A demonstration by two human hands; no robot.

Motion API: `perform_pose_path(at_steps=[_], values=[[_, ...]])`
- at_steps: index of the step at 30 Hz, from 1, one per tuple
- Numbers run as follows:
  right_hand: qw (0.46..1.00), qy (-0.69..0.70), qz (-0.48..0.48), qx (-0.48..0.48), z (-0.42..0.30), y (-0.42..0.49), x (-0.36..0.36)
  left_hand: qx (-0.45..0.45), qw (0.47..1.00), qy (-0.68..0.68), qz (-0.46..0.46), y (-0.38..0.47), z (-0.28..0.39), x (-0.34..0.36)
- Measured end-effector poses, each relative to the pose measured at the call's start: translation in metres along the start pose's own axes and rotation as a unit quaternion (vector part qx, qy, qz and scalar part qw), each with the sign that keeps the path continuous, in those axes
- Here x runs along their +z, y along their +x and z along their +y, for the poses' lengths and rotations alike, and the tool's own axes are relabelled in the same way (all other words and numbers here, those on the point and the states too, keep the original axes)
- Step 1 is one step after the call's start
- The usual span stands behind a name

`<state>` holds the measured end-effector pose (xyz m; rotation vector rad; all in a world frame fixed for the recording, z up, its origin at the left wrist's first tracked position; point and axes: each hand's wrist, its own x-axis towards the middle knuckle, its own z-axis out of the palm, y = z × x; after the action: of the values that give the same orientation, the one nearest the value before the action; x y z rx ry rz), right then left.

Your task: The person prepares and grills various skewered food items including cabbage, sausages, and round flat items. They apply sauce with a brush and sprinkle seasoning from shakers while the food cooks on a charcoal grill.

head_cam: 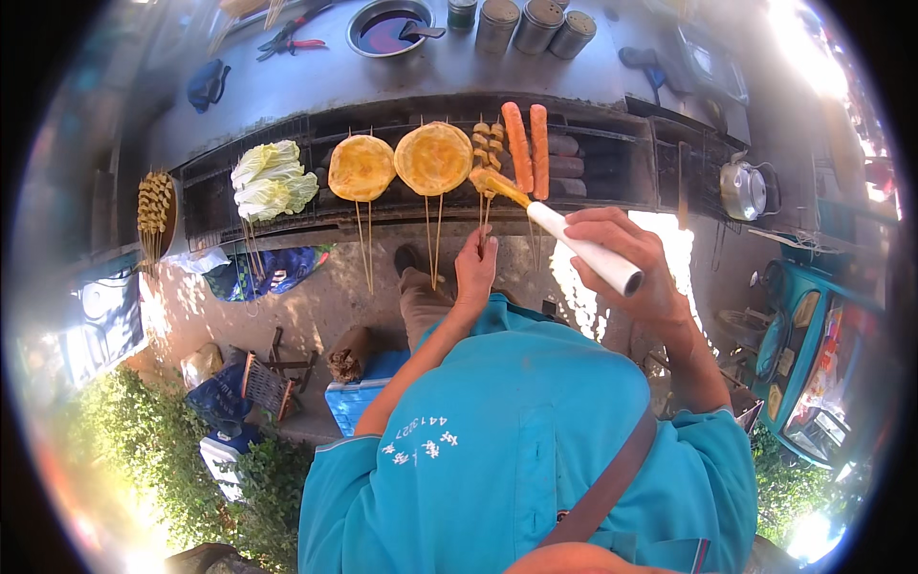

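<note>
My left hand [475, 271] pinches the lower ends of two bamboo sticks that carry spiral-cut food pieces [493, 143]. In my right hand [631, 255] is a basting brush [582, 244] with a thick white handle. Its sauce-coated bristles touch the lower part of the spiral pieces. To their right, two long orange-red sausages [518, 147] lie over the charcoal grill [624, 168]. Left of the spiral pieces are two round golden flatbreads [433, 159], each on a pair of sticks. Farther left, skewered cabbage leaves [272, 183] rest on the wire rack [204, 179].
Beyond the grill, a metal bowl [351, 32] of dark red sauce and several metal shakers [538, 27] stand on the steel counter [459, 82]. Red-handled cutters [290, 39] lie there too. Several more skewers [153, 204] sit at the far left. A kettle [744, 188] is at right.
</note>
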<state>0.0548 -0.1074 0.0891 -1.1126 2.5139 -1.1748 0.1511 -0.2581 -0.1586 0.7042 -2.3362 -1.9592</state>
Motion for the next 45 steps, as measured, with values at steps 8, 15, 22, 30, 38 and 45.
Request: perform_pose_path(at_steps=[8,15,22,30,38,45], values=[[0.999,-0.007,0.05,0.001,0.023,0.028,0.013,-0.249,0.847,-0.426,-0.196,0.004,0.034,-0.023],[0.999,0.006,0.023,0.042,-0.005,0.002,0.022,-0.192,0.877,-0.39,-0.203,0.008,-0.003,-0.012],[0.956,0.226,0.146,0.114,0.013,0.022,0.003,0.071,0.991,0.062,-0.091,-0.03,0.053,-0.118],[0.86,0.473,0.151,0.117,-0.022,0.131,0.113,-0.004,0.873,0.408,0.267,0.016,-0.02,-0.365],[0.922,0.361,0.05,0.132,-0.112,0.241,0.264,0.026,0.887,0.431,0.165,0.05,-0.039,-0.394],[0.959,0.224,0.081,0.154,-0.162,0.29,0.289,0.059,0.943,0.314,0.093,0.057,-0.045,-0.41]])
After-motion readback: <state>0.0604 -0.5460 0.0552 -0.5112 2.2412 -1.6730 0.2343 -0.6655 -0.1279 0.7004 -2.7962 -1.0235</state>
